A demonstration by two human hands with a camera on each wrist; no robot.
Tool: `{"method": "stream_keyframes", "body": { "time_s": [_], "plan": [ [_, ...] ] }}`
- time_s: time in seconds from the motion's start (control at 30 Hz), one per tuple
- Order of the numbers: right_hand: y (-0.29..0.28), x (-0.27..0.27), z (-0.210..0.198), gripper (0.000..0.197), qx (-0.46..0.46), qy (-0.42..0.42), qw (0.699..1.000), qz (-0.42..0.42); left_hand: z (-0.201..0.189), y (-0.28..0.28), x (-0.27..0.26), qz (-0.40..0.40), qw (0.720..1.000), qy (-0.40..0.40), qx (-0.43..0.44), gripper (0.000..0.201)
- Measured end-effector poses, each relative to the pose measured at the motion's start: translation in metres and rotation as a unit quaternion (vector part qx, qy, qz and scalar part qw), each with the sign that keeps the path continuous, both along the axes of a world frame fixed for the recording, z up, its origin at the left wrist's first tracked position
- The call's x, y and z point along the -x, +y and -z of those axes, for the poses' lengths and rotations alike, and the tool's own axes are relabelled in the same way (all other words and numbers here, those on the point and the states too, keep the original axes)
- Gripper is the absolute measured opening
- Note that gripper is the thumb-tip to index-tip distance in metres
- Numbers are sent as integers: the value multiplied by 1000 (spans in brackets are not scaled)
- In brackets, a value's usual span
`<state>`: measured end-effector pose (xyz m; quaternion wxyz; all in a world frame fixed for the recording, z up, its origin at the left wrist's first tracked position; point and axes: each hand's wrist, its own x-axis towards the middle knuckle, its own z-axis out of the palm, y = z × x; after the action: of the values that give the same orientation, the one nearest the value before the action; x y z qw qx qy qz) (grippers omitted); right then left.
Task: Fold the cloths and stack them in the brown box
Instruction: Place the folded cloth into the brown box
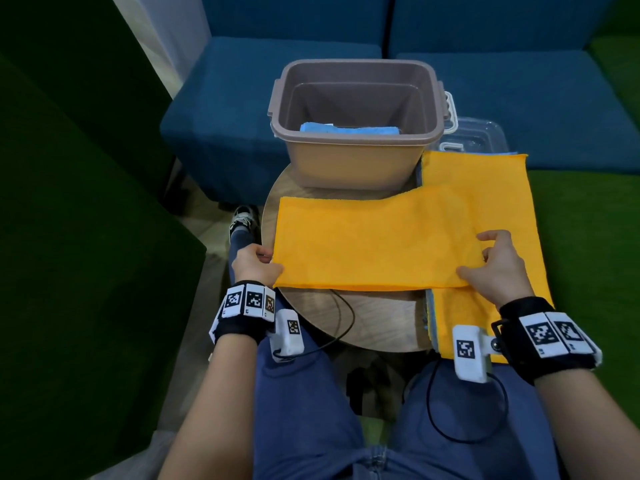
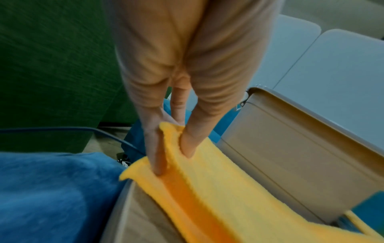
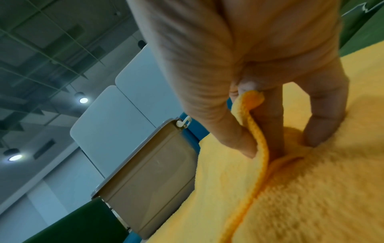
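A person sits at a small round table (image 1: 363, 320). A yellow cloth (image 1: 374, 244) lies on it, already folded once into a long strip. The strip runs from side to side, right in front of the brown box (image 1: 353, 133).

The left hand (image 1: 254, 263) pinches the left end of the strip between thumb and fingers. The right hand (image 1: 495, 263) pinches the right end the same way, with its other fingers resting on the pile of cloths (image 1: 485, 188) under it.

So each hand has one end, and the box waits just behind. I think one end must go over to meet the other next. A blue cloth (image 1: 349, 129) is already in the box.
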<state>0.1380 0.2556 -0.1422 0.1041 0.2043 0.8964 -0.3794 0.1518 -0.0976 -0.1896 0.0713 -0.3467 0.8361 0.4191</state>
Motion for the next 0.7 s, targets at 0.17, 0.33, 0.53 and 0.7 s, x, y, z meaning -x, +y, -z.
{"method": "stream_keyframes", "body": {
  "time_s": [0.17,0.33,0.53,0.7],
  "plan": [
    [2,-2,4,61,-11,7,1000,7,6,3,-4,6,1000,20,9,26],
    [4,-5,8,66,-37,2,999,6,14,7,-12,9,998,39,37,26],
    [4,-2,12,65,-83,-34,996,-20,10,13,-5,42,996,-24,80,20],
    [4,5,9,31,-68,17,997,-31,3,16,14,92,991,-33,89,11]
  ]
}}
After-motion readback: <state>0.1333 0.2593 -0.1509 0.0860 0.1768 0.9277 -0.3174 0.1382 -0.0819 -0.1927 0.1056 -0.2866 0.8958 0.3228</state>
